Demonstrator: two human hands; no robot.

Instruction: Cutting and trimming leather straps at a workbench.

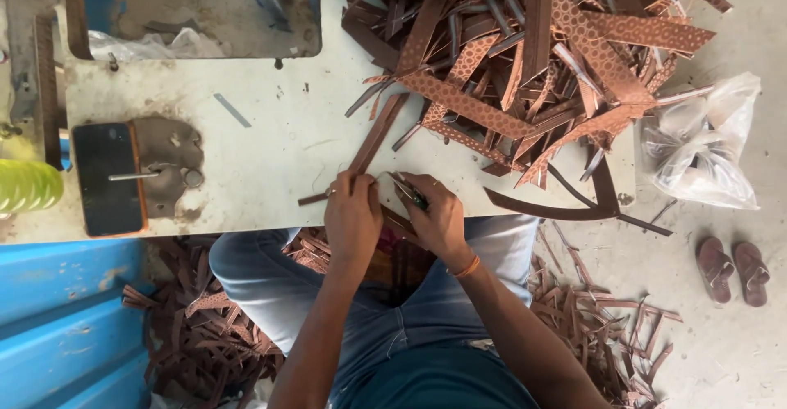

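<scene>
Brown strip [367, 148]: a long, narrow piece lying diagonally on the white worktable [270, 147], its lower end at the near edge between the person's two hands. Behind it, a large heap of strips [533, 56], plain and perforated, covers the far right of the table; more offcuts [598, 327] litter the floor beside a clear plastic bag [705, 147] and a pair of sandals [732, 270].

The left hand [352, 216] is closed over the strip's lower end, pinning it to the table. The right hand [438, 216] is clamped on small snips [408, 192], tips pointing toward the left hand; whether the blades touch the strip cannot be told.

For a clean trim, I judge the strip should stay flat and taut, the pinning fingers clear of the blades, and the cut made close to the held end.
</scene>
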